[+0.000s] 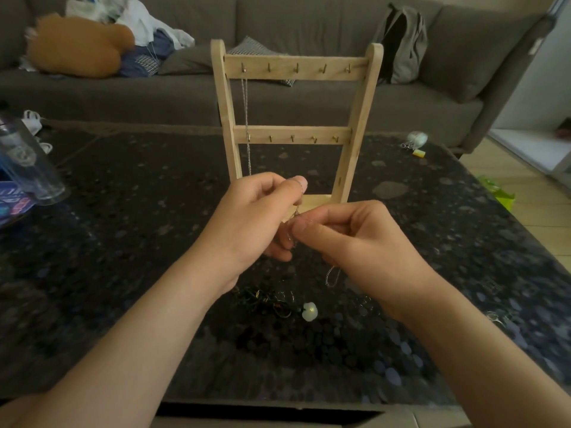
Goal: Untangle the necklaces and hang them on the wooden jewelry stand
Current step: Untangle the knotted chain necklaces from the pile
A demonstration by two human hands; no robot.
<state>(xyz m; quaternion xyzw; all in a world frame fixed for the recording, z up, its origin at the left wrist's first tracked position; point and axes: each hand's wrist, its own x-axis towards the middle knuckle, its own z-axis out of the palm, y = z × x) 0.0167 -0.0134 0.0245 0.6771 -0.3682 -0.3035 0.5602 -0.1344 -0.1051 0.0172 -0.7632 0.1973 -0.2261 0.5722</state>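
— Fingers (300, 182) doing what?
— Left hand (256, 211) and right hand (355, 239) pinch one thin chain (327, 278) before the base of the wooden stand (296, 69).
— Others?
— One necklace (245, 103) hangs off its top-left hook; a tangle (268, 299) lies in front.

Left hand (256, 217), right hand (358, 242), both bare

Stand's base (315, 201) mostly hidden, chain (296, 212) too fine to trace, dark tangle (268, 299) indistinct, bottle (31, 162) cut by left edge

Pale matt wooden stand (295, 71), brass-coloured metal hooks (297, 68), glossy speckled stone-like tabletop (123, 242), fine metal chain (331, 277).
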